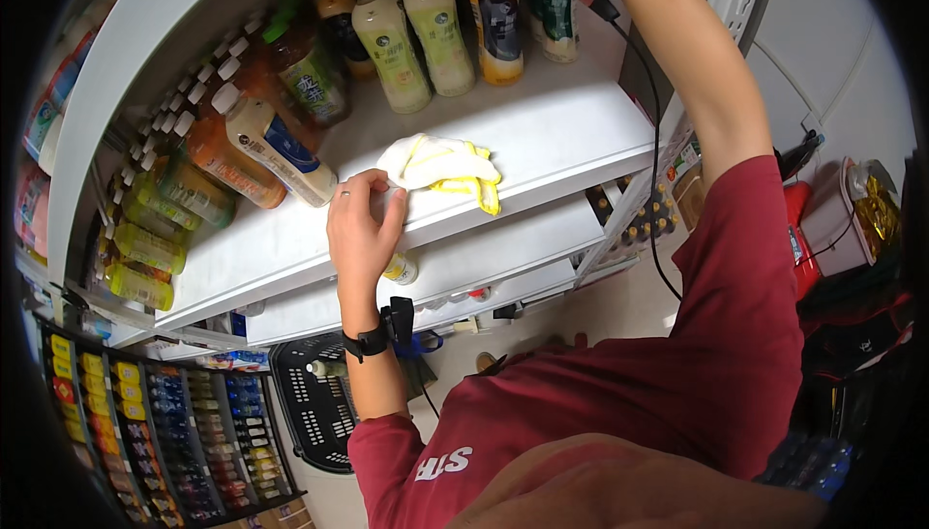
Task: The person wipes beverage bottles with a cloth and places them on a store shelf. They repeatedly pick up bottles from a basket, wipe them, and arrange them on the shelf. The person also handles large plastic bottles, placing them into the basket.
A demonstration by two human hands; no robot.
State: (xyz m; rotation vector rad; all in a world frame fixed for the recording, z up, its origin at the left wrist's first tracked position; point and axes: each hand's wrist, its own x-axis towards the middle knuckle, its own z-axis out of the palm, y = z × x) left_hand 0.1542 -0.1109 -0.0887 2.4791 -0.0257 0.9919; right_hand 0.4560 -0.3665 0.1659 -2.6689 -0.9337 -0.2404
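My left hand (364,222) rests at the front edge of a white shelf (580,130), fingers bent and apart, holding nothing. Its fingertips lie right beside a crumpled white cloth with yellow edging (435,164); whether they touch it is unclear. Just beyond the knuckles, a cream drink bottle with a blue label (279,148) stands at the front of its row. My right arm reaches up to the top edge of the view, where the hand is out of view past a black wrist strap. Close to that wrist is a bottle with a dark green label (557,10).
Milky-green bottles (395,50) and an orange bottle with a dark label (496,21) stand further back. A black cable (657,115) hangs from my right wrist. Below are lower shelves (501,246) and a black basket (312,413). A drink rack (167,434) stands left.
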